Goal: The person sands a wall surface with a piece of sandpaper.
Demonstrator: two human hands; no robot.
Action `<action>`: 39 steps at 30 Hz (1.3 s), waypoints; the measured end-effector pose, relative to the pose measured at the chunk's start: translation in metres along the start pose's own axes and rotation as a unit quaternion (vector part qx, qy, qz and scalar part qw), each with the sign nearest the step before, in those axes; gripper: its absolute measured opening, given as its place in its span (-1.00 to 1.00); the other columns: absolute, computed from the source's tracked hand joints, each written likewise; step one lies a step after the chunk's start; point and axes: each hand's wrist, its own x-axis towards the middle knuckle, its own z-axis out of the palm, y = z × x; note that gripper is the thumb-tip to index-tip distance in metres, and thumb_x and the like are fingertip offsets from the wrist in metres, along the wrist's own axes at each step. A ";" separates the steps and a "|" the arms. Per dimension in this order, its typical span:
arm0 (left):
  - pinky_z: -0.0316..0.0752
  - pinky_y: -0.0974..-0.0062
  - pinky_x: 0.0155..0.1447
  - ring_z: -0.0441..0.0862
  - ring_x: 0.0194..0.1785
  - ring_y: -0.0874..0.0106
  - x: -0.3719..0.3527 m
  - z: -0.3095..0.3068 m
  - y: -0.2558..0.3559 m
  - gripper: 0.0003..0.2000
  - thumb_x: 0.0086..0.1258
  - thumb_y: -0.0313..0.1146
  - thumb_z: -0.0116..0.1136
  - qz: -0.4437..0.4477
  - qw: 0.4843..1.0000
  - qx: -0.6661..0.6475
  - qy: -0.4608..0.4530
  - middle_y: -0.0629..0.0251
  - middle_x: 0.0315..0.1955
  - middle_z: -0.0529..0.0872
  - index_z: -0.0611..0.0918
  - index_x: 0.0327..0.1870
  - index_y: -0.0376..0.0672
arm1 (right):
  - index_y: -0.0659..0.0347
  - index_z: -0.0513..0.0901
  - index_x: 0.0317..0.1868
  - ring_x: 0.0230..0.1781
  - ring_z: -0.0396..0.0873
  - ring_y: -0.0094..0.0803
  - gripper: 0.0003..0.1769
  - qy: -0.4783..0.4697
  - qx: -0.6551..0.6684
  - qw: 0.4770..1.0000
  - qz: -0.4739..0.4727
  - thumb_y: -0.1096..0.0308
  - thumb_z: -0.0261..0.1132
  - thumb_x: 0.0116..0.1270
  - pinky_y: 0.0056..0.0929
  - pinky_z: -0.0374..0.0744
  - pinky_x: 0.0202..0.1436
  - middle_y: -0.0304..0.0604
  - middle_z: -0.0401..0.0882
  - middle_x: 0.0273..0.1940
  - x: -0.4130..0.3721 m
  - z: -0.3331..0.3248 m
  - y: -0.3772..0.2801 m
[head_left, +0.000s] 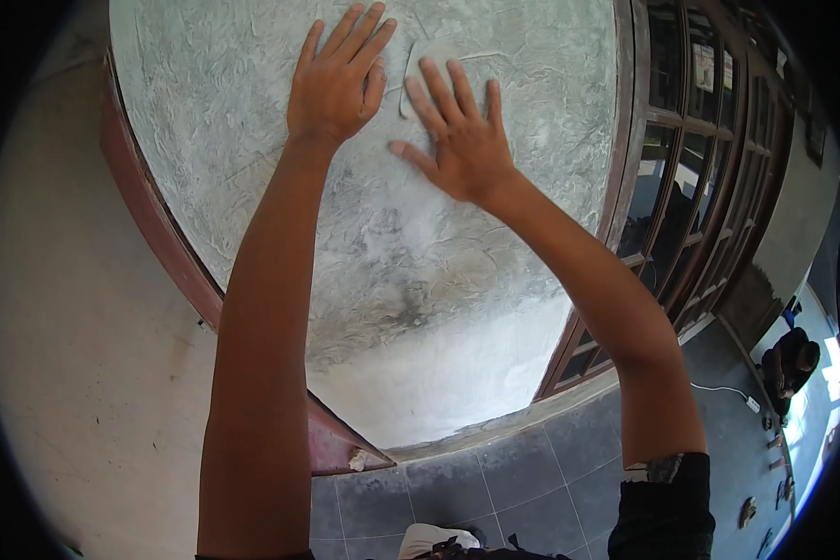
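A grey plastered wall panel [373, 233] with a rough, swirled texture stands in front of me. My left hand [336, 79] lies on its upper part, fingers stretched out and holding nothing. To the right, my right hand [462, 140] is spread flat over a thin pale sheet [412, 79], perhaps sandpaper, which rests against the wall. Only the left and upper edges of the sheet show; the hand hides much of it. Dust whitens the right fingertips.
A reddish-brown wooden frame [149, 201] borders the panel on the left, and paned windows [686, 140] are on the right. Dark tiles [448, 495] cover the floor. At far right are a white power strip [753, 404] with its cable and another person [789, 364].
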 end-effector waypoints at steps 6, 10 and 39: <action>0.10 -0.07 0.66 0.31 0.62 0.09 -0.001 -0.001 0.000 -0.47 0.43 -0.38 -0.03 -0.004 1.000 -0.012 -0.009 0.07 0.54 0.44 0.53 0.45 -0.22 | 0.18 0.19 0.67 0.74 -0.16 0.12 0.08 0.026 0.035 0.999 0.023 -0.54 -0.06 0.47 0.42 -0.11 0.66 0.05 -0.09 0.73 0.004 -0.008 -0.012; 0.10 -0.07 0.66 0.31 0.62 0.09 -0.001 0.001 0.001 -0.47 0.42 -0.38 -0.03 0.003 1.000 0.002 0.006 0.05 0.53 0.45 0.54 0.44 -0.24 | 0.05 0.24 0.66 0.74 -0.10 -0.03 -0.02 0.004 0.042 0.999 -0.019 -0.50 -0.07 0.51 0.49 -0.09 0.62 -0.06 -0.04 0.73 -0.034 0.005 -0.027; 0.13 -0.07 0.65 0.33 0.61 0.08 0.000 -0.001 0.001 -0.49 0.43 -0.39 0.00 0.000 1.000 -0.008 0.006 0.05 0.52 0.46 0.55 0.42 -0.24 | 0.11 0.19 0.68 0.75 -0.22 0.14 0.13 0.006 0.064 0.998 0.026 -0.62 -0.08 0.41 0.51 -0.15 0.63 0.07 -0.13 0.73 -0.013 -0.004 -0.015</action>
